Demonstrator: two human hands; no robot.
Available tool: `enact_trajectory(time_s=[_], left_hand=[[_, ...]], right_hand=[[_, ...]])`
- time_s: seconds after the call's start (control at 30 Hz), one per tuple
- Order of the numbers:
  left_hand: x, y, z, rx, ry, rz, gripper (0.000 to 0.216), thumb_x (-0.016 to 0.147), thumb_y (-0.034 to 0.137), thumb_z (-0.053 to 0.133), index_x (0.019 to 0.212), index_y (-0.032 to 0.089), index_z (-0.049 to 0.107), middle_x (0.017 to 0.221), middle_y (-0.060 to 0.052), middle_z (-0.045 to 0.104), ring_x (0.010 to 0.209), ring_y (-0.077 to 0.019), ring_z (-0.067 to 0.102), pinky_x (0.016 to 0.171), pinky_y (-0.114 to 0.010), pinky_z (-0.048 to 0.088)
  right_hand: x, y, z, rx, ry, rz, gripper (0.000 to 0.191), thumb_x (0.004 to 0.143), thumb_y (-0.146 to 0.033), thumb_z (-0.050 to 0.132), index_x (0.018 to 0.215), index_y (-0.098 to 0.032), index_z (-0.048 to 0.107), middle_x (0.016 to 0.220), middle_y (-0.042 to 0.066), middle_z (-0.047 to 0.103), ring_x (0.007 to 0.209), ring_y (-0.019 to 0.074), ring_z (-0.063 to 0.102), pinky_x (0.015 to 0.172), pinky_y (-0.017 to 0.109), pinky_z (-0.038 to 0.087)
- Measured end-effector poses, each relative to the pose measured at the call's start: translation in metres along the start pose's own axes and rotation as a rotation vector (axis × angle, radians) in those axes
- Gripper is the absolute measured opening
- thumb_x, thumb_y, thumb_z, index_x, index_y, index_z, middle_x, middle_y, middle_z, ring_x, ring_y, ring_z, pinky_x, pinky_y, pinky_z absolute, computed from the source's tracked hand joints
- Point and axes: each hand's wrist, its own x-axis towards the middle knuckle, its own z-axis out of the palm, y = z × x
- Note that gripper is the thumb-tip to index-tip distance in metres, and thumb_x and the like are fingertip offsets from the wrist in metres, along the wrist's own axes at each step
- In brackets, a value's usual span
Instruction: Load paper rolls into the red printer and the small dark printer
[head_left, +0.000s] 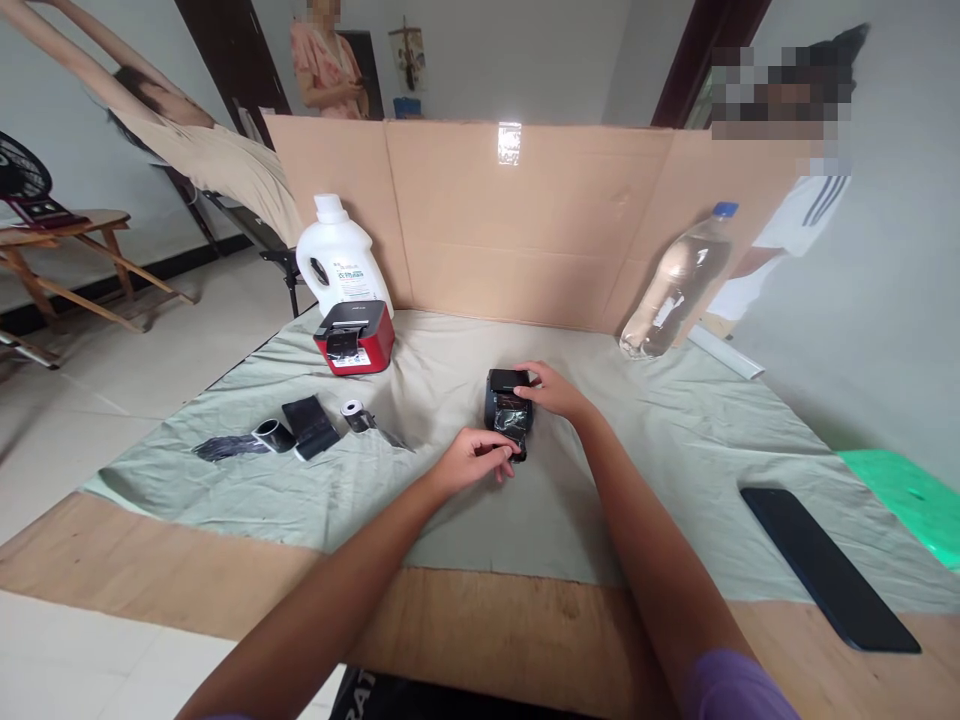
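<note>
A small black device (511, 421), which looks like a handheld printer, lies on the grey-green cloth in front of me. Shiny black film (511, 420) covers its middle. My left hand (480, 456) is closed in a pinch at the film's near end, at the device's lower edge. Around the upper right of the device curl the fingers of my right hand (553, 389), gripping its side and top. What exactly lies between my left fingertips is partly hidden.
Left of my hands stand a red and black printer (355, 338) and a white detergent jug (341, 255). Nearer lie a black roll (274, 435), a black folded piece (310, 426) and a white-cored roll (357, 415). A water bottle (679, 285) leans against the cardboard (525, 230); a phone (829, 568) lies right.
</note>
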Motion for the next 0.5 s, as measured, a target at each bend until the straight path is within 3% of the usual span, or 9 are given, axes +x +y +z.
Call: enact_trajectory(time_s=[0.27, 0.5], left_hand=[[-0.001, 0.002, -0.002, -0.066, -0.056, -0.066, 0.041, 0.079, 0.053, 0.073, 0.081, 0.012, 0.075, 0.060, -0.006, 0.070, 0.050, -0.0141, 0.064, 0.053, -0.025, 0.054], [0.001, 0.003, -0.003, -0.106, -0.124, -0.116, 0.037, 0.079, 0.048, 0.073, 0.081, 0.011, 0.074, 0.061, -0.007, 0.071, 0.052, -0.0141, 0.065, 0.054, -0.025, 0.054]], right_hand=[[0.001, -0.003, 0.006, 0.357, -0.052, 0.277, 0.051, 0.072, -0.032, 0.070, 0.122, -0.024, 0.068, 0.111, 0.006, 0.072, 0.086, 0.0215, 0.065, 0.065, 0.029, 0.049], [0.001, -0.008, 0.016, 0.365, 0.048, 0.374, 0.065, 0.063, -0.029, 0.069, 0.127, -0.023, 0.065, 0.129, 0.008, 0.065, 0.096, 0.0231, 0.062, 0.069, 0.029, 0.047]])
